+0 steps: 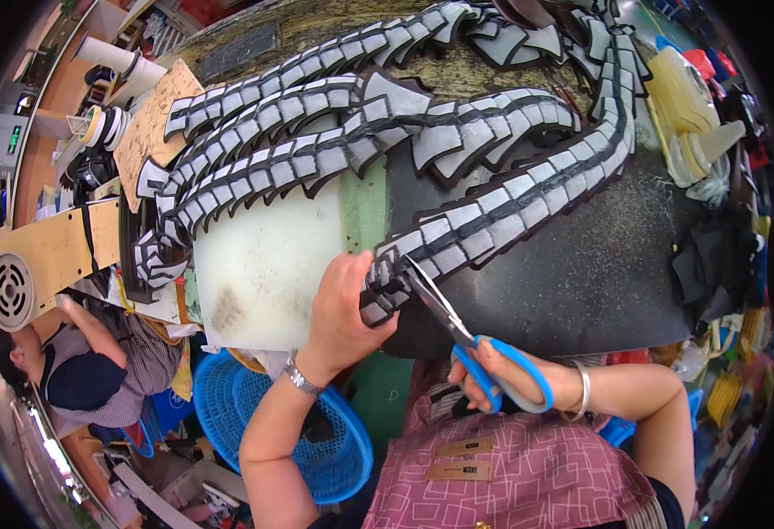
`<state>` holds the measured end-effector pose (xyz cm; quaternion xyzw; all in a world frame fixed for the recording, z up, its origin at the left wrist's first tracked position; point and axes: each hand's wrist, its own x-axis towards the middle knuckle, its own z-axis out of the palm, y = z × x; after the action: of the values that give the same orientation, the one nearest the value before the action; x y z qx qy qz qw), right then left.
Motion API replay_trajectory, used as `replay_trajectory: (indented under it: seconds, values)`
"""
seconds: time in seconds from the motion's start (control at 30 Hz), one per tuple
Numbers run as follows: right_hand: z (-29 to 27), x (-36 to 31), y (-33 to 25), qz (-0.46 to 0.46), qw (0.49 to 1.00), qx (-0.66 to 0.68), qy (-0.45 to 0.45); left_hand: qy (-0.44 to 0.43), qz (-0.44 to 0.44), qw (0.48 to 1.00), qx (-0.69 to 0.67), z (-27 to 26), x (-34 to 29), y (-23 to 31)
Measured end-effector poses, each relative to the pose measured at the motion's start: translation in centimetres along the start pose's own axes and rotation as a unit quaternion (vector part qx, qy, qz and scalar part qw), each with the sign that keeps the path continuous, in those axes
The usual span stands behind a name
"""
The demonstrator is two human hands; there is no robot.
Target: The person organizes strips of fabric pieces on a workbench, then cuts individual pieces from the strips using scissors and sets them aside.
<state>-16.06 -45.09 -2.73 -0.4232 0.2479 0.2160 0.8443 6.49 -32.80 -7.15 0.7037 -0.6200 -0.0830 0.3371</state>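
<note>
My left hand (338,309) grips the near end of a long black strip (510,207) covered with rows of grey-white plates. Its fingers wrap round that curled end, hiding part of it. In my right hand (528,383) is a pair of scissors (440,304) with blue handles, thumb and fingers through the loops. The blade tips meet the strip just right of my left fingers; whether they cut into it I cannot tell. From there the strip runs up to the right and bends at the far right. Beyond it lie several similar plated strips (316,154), side by side.
Under the strips are a white cutting board (268,251) and a black mat (581,264) with pale specks. A blue plastic basket (228,397) stands below the table's edge. Another person (87,361) works at the left. Black scraps (713,264) and a yellowish container (682,101) sit at right.
</note>
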Motion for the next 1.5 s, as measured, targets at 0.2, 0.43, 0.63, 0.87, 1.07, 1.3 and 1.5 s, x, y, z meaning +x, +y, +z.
replay_trajectory:
  seconds: [0.2, 0.43, 0.63, 0.87, 1.07, 1.3, 1.5]
  values:
    - [2.1, 1.0, -0.7, -0.013, 0.994, 0.106, -0.004, 0.01, 0.057, 0.984, 0.167, -0.4, 0.1, 1.8]
    - [-0.5, -0.5, 0.2, -0.056, 0.995, 0.077, 0.042, 0.018, -0.05, 0.985, 0.165, -1.6, 0.4, 4.7]
    - [-5.7, -7.3, -1.6, -0.393, 0.883, 0.003, 0.256, -0.027, 0.378, 0.921, 0.089, 4.8, 11.0, 9.6]
    - [-8.8, -14.3, -1.2, -0.442, 0.806, 0.131, 0.371, -0.111, 0.402, 0.907, 0.062, 16.2, 21.7, 13.0]
    - [-7.2, -14.8, 2.4, -0.291, 0.92, 0.021, 0.263, -0.074, 0.217, 0.934, -0.272, 18.0, 21.6, 14.9]
    - [-8.9, -12.3, 2.1, -0.187, 0.967, -0.007, 0.173, 0.019, 0.111, 0.983, -0.147, 5.3, 12.6, 7.6]
    - [-10.5, -10.9, 3.4, -0.088, 0.969, 0.101, 0.209, -0.097, -0.023, 0.994, 0.031, 1.0, 4.7, 3.1]
